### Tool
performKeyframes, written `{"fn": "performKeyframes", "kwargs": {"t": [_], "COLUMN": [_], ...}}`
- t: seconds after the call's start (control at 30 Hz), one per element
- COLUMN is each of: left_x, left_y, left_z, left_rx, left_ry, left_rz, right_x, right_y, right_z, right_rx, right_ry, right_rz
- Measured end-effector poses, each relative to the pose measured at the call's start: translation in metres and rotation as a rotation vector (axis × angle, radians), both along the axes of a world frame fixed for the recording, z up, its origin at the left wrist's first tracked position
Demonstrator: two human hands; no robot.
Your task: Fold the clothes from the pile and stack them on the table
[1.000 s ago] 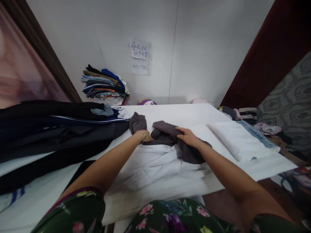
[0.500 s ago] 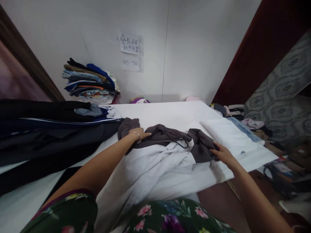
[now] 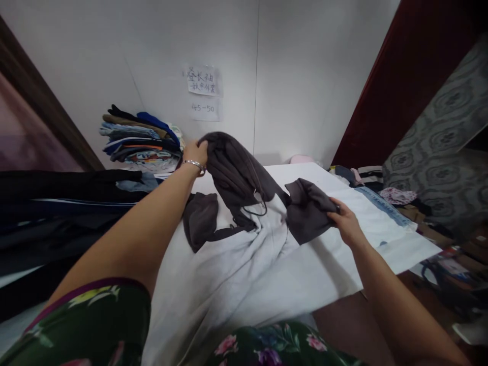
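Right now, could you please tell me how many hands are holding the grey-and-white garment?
2: the left hand holds up the dark hood, and the right hand grips a dark section off to the right. No other hands are visible.

Hoodie (image 3: 236, 259) partly beyond the bottom edge.

The person's bare left hand (image 3: 195, 154), above mid-height and left of centre in the frame, is curled in a grip; the bare left arm (image 3: 152, 223) climbs diagonally to it from the lower left. The bare right hand (image 3: 347, 222), lower and right of centre, points leftward, fingers pinched; the bare right arm (image 3: 389, 284) slants up from the lower right.
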State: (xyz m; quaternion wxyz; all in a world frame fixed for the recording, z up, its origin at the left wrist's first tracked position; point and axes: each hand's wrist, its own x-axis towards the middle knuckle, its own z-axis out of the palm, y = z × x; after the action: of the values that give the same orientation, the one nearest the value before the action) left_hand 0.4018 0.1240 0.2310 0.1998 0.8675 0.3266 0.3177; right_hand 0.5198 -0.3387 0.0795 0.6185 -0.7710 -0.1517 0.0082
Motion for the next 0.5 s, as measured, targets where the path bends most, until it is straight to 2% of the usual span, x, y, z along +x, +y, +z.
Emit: {"fn": "performKeyframes", "kwargs": {"t": [0.1, 0.13, 0.17, 0.2, 0.27, 0.37, 0.43, 0.5], "left_x": [0.001, 0.002, 0.002, 0.003, 0.004, 0.003, 0.002, 0.000], "left_y": [-0.002, -0.008, -0.016, -0.026, -0.056, -0.118, -0.159, -0.187], "left_z": [0.031, 0.036, 0.039, 0.040, 0.043, 0.048, 0.051, 0.049], "left_rx": [0.054, 0.070, 0.086, 0.101, 0.136, 0.190, 0.165, 0.084], "left_ry": [-0.161, -0.231, -0.303, -0.370, -0.455, -0.500, -0.477, -0.372], "left_rz": [0.031, -0.009, -0.071, -0.148, -0.321, -0.579, -0.774, -1.017], "right_x": [0.006, 0.007, 0.006, 0.005, 0.001, -0.003, -0.004, -0.009], "right_y": [0.002, 0.005, 0.010, 0.019, 0.043, 0.090, 0.117, 0.135], "right_z": [-0.001, -0.001, 0.000, 0.002, 0.009, 0.027, 0.038, 0.044], "right_rx": [-0.511, -0.625, -0.673, -0.656, -0.485, -0.216, -0.137, -0.113], "right_ry": [-0.105, -0.190, -0.284, -0.367, -0.444, -0.354, -0.310, -0.296], "right_rz": [0.031, 0.020, 0.018, 0.036, 0.136, 0.300, 0.319, 0.281]}}
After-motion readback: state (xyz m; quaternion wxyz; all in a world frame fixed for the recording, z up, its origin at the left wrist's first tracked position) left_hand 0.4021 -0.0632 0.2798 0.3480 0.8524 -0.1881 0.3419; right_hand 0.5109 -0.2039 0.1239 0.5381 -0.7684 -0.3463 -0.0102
